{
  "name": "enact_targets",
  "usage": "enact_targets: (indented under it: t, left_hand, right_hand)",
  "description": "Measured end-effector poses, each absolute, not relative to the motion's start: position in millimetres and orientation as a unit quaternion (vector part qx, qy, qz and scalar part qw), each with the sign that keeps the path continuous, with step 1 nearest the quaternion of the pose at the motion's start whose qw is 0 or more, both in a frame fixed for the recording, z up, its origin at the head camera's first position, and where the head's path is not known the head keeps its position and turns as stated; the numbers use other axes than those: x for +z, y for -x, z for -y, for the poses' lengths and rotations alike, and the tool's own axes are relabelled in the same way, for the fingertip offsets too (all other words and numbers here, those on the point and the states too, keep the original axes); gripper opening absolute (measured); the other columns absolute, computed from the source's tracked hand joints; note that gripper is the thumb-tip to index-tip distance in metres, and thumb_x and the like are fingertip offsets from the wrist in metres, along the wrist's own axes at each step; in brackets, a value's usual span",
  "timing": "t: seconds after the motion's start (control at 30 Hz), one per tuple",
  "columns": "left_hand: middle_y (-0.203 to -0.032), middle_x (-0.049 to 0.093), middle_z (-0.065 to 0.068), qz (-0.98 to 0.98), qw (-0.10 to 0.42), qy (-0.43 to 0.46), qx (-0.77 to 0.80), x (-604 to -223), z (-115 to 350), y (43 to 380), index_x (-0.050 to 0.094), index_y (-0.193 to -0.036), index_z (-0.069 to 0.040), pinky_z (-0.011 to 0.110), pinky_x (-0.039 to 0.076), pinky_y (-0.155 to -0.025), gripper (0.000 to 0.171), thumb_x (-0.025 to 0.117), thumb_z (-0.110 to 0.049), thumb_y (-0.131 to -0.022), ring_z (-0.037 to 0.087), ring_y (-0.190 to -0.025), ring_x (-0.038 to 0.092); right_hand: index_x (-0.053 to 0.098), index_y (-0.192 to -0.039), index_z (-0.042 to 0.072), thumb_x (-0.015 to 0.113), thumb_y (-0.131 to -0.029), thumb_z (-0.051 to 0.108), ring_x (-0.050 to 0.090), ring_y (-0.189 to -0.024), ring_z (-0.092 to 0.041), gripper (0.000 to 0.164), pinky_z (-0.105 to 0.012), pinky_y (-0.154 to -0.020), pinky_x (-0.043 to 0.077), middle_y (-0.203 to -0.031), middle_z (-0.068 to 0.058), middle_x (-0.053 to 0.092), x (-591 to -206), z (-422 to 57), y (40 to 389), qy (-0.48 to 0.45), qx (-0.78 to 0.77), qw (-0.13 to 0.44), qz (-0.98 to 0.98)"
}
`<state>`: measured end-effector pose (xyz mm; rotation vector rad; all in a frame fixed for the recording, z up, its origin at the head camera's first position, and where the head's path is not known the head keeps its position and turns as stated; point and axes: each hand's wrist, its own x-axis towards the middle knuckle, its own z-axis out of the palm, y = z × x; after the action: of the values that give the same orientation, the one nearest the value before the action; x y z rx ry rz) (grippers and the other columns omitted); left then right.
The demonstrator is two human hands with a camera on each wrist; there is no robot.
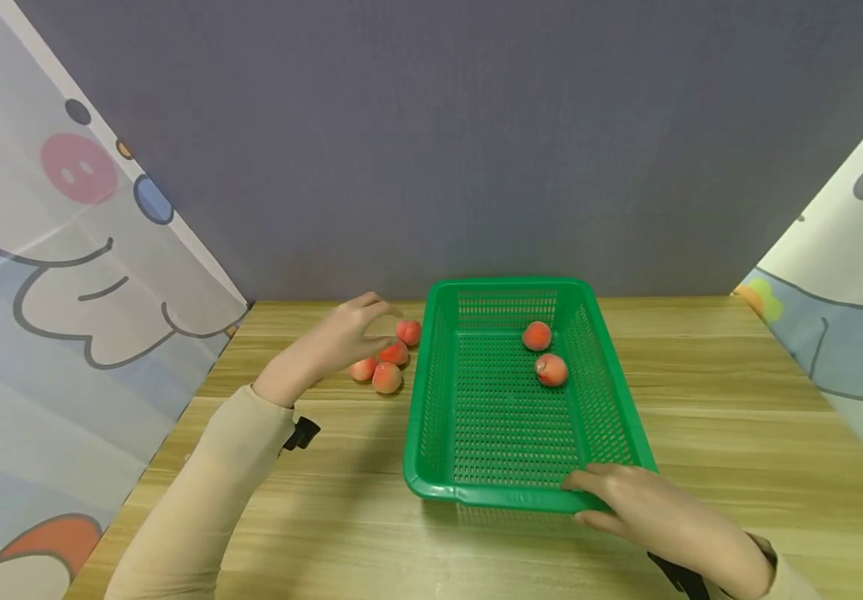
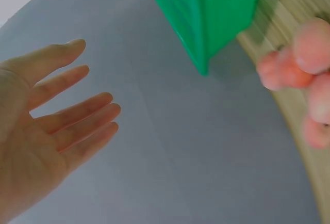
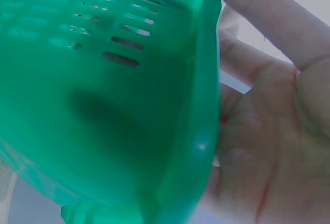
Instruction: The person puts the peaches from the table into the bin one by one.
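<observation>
In the head view a green plastic basket point(image 1: 431, 392) stands on the table, with one peach point(image 1: 536, 336) and a second peach point(image 1: 551, 370) inside it. My right hand point(image 1: 630, 500) grips its near right rim, fingers over the edge and thumb outside; the right wrist view shows the palm point(image 3: 268, 146) close against the rim point(image 3: 206, 105). Left of the basket, my left hand point(image 1: 337, 342) hovers by a cluster of several peaches point(image 1: 387, 378), partly covering them. It holds nothing, and its fingers point(image 2: 85, 113) are spread in the left wrist view.
The wooden table point(image 1: 709, 400) runs back to a grey upright panel point(image 1: 431, 150). Cartoon-printed sheets hang at the left point(image 1: 64, 333) and the right point(image 1: 859, 275). The basket's left wall rises close beside the loose peaches.
</observation>
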<state>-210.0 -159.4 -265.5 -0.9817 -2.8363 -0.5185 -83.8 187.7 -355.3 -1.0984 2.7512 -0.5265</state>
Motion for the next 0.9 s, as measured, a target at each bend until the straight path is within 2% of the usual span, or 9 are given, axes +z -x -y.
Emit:
enact_targets:
  t: [0.3, 0.47, 0.9]
  left_hand:
    - [-0.110, 0.051, 0.015, 0.950, 0.038, 0.264, -0.164, -284, 194, 221, 0.054, -0.115, -0.001, 0.041, 0.045, -0.081, 0.036, 0.063, -0.013, -0.082, 0.030, -0.098, 0.053]
    - [-0.109, 0.051, 0.019, 0.954, 0.052, 0.253, -0.153, -296, 209, 229, 0.054, -0.114, 0.001, 0.044, 0.045, -0.080, 0.035, 0.063, -0.010, -0.081, 0.034, -0.097, 0.053]
    - [-0.115, 0.050, 0.026, 0.966, 0.035, 0.201, -0.159, -323, 240, 243, 0.053, -0.114, 0.004, 0.052, 0.037, -0.088, 0.035, 0.060, -0.012, -0.084, 0.042, -0.106, 0.046]
  right_hand:
    - [0.061, -0.100, 0.015, 0.064, -0.079, 0.028, 0.058, -0.078, -0.011, 0.025, -0.029, -0.061, 0.048, -0.089, 0.004, 0.061, -354, -187, 85, 0.373, -0.178, 0.060, -0.909]
    - [0.061, -0.100, 0.016, 0.063, -0.079, 0.028, 0.058, -0.078, -0.009, 0.024, -0.028, -0.060, 0.048, -0.089, 0.005, 0.061, -354, -186, 85, 0.374, -0.179, 0.061, -0.908]
    - [0.061, -0.100, 0.015, 0.064, -0.079, 0.028, 0.058, -0.078, -0.010, 0.025, -0.028, -0.061, 0.048, -0.089, 0.004, 0.061, -354, -186, 84, 0.372, -0.175, 0.055, -0.910]
